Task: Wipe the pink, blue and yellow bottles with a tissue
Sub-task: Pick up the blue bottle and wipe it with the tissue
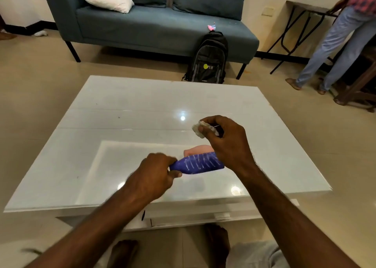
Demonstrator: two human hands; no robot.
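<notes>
While left hand [154, 174] clasps the blue bottle [200, 163], right hand [227, 141] pinches tissue [197, 129] beyond it.

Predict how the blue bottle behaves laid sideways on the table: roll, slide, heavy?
The blue bottle looks rounded, so sideways it would probably roll. The table top is glossy, so it may slide too. The left hand holds it near level by its narrow end alone, suggesting it is light.

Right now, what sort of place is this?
Most likely a home living room: a blue sofa with cushions, a low white table in front of it, and a backpack standing against the sofa on a tiled floor.
</notes>
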